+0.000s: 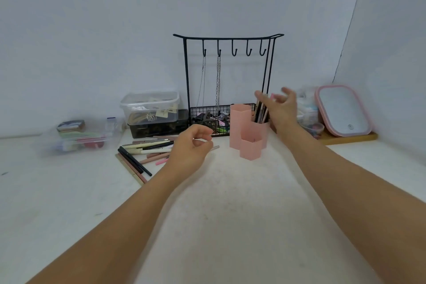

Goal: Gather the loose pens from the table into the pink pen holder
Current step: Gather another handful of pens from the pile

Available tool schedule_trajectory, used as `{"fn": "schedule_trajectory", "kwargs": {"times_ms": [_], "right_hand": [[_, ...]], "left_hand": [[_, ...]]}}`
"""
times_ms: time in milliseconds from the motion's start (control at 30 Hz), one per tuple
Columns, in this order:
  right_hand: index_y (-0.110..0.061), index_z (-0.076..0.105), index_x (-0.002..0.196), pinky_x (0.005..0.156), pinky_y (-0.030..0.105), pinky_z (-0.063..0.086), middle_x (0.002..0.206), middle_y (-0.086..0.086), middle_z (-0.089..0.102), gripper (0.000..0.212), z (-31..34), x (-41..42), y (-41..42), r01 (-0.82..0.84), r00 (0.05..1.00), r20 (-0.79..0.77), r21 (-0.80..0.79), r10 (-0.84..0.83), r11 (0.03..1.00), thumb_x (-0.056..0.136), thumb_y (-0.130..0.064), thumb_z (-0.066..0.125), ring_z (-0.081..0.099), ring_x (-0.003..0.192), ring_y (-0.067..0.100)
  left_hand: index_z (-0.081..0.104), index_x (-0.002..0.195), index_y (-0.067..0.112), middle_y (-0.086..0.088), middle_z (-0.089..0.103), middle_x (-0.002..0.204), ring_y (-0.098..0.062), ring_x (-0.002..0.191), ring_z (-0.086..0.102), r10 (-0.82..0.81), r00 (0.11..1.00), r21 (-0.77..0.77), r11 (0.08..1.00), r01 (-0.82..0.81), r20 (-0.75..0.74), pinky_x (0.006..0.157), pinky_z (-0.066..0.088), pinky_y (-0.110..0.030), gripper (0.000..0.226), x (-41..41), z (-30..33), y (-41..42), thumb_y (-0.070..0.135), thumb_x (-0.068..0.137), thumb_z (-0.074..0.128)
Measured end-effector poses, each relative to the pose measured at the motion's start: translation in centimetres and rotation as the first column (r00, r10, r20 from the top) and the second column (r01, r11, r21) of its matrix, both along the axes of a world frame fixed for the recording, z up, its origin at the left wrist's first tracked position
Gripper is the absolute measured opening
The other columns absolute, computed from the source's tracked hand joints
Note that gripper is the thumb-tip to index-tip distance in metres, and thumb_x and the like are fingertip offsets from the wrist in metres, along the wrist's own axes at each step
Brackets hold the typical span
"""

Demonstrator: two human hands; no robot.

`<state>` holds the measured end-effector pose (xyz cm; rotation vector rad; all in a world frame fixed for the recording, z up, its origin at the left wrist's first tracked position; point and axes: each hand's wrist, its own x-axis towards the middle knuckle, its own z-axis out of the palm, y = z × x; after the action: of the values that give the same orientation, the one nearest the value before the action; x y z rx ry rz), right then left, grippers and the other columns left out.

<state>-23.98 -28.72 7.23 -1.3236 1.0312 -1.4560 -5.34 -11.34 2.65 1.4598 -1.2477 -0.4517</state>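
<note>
1. The left hand [192, 145] is curled, a thin pen [213, 148] apparently pinched, though blurred.
2. The loose pens [147, 148] lie just left of its fingers, mostly lengthwise left-right.
3. The right hand [280, 108], fingers spread, is seen beside the pink pen holder [247, 132].

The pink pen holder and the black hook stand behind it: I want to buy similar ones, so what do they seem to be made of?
The pink pen holder looks like matte moulded plastic: smooth, thin hexagonal walls, even pastel colour, no gloss. The black hook stand appears to be thin metal rod and wire with a dark coating, judging by its slim bent hooks and mesh basket; paint or powder coat cannot be told.
</note>
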Motion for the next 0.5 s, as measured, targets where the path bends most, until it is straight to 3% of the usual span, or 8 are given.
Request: {"fn": "schedule_trajectory", "kwargs": {"times_ms": [100, 167, 233, 300, 333, 400, 467, 500], "right_hand": [[-0.023, 0.043, 0.132, 0.1, 0.03, 0.045, 0.125, -0.002, 0.052, 0.079, 2.1, 0.6, 2.9, 0.258, 0.964, 0.04, -0.391, -0.263, 0.883, 0.069, -0.044, 0.084, 0.052, 0.115, 0.011], [-0.023, 0.048, 0.123, 0.092, 0.027, 0.048, 0.121, -0.003, 0.055, 0.061, 2.8, 2.3, 5.8, 0.244, 0.964, 0.051, -0.566, -0.262, 0.788, 0.073, -0.037, 0.082, 0.054, 0.109, 0.01], [-0.021, 0.056, 0.112, 0.079, 0.02, 0.049, 0.112, -0.003, 0.059, 0.042, 2.9, 4.9, 8.7, 0.09, 0.987, -0.048, -0.626, -0.154, 0.775, 0.079, -0.032, 0.079, 0.058, 0.098, 0.01], [-0.019, 0.063, 0.102, 0.07, 0.018, 0.05, 0.1, -0.003, 0.066, 0.025, 2.6, 7.3, 10.3, -0.193, 0.96, -0.275, -0.526, 0.049, 0.828, 0.084, -0.029, 0.076, 0.062, 0.087, 0.01], [-0.019, 0.066, 0.1, 0.068, 0.019, 0.051, 0.095, -0.002, 0.069, 0.02, 2.3, 8.6, 10.7, -0.372, 0.89, -0.411, -0.403, 0.198, 0.836, 0.085, -0.029, 0.075, 0.064, 0.082, 0.01], [-0.02, 0.07, 0.1, 0.063, 0.017, 0.049, 0.092, -0.003, 0.071, 0.017, 1.4, 10.4, 10.5, -0.623, 0.642, -0.652, -0.138, 0.403, 0.77, 0.087, -0.028, 0.075, 0.066, 0.076, 0.006], [-0.02, 0.071, 0.102, 0.061, 0.013, 0.045, 0.09, -0.006, 0.071, 0.016, -0.1, 11.9, 10.0, -0.706, 0.436, -0.809, -0.035, 0.395, 0.707, 0.087, -0.023, 0.075, 0.064, 0.071, 0.001], [-0.019, 0.07, 0.102, 0.063, 0.015, 0.044, 0.088, -0.007, 0.07, 0.017, -0.7, 12.4, 9.7, -0.713, 0.392, -0.853, -0.046, 0.343, 0.7, 0.086, -0.018, 0.075, 0.061, 0.07, 0.001]], "left_hand": [[0.067, 0.109, 0.026, 0.004, 0.069, 0.104, -0.016, 0.088, 0.067, 0.036, 0.999, -0.014, 0.999, -0.036, -0.011, 0.078, 0.059, -0.034, 0.023, 1.2, 0.7, 1.1, 0.01, 0.092, 0.067], [0.067, 0.107, 0.026, 0.003, 0.069, 0.104, -0.017, 0.087, 0.066, 0.071, 0.997, -0.015, 0.997, -0.072, -0.019, 0.076, 0.058, -0.034, 0.022, 2.4, 0.9, 1.7, 0.011, 0.092, 0.068], [0.067, 0.106, 0.025, 0.003, 0.07, 0.102, -0.017, 0.09, 0.066, 0.131, 0.991, -0.007, 0.991, -0.131, -0.014, 0.076, 0.058, -0.033, 0.02, 3.9, 1.0, 2.9, 0.011, 0.092, 0.068], [0.068, 0.106, 0.024, 0.004, 0.07, 0.1, -0.018, 0.089, 0.066, 0.195, 0.981, -0.013, 0.981, -0.195, 0.006, 0.071, 0.057, -0.029, 0.019, 5.3, 0.9, 3.8, 0.011, 0.092, 0.068], [0.068, 0.107, 0.022, 0.003, 0.07, 0.1, -0.015, 0.085, 0.066, 0.228, 0.974, -0.014, 0.974, -0.227, 0.012, 0.064, 0.054, -0.023, 0.019, 6.0, 0.7, 4.3, 0.01, 0.092, 0.067], [0.068, 0.107, 0.016, -0.002, 0.069, 0.099, -0.004, 0.069, 0.062, 0.26, 0.966, -0.016, 0.966, -0.26, 0.002, 0.054, 0.048, -0.012, 0.019, 6.9, 0.4, 5.1, 0.005, 0.092, 0.065], [0.069, 0.102, 0.021, -0.001, 0.069, 0.095, -0.005, 0.061, 0.059, 0.297, 0.954, -0.025, 0.955, -0.296, 0.031, 0.058, 0.047, -0.018, 0.019, 8.1, -0.2, 5.8, 0.006, 0.091, 0.066], [0.069, 0.1, 0.024, 0.001, 0.07, 0.093, -0.009, 0.061, 0.058, 0.308, 0.949, -0.032, 0.951, -0.307, 0.073, 0.06, 0.047, -0.018, 0.019, 8.7, -0.5, 6.2, 0.008, 0.09, 0.066]]}}
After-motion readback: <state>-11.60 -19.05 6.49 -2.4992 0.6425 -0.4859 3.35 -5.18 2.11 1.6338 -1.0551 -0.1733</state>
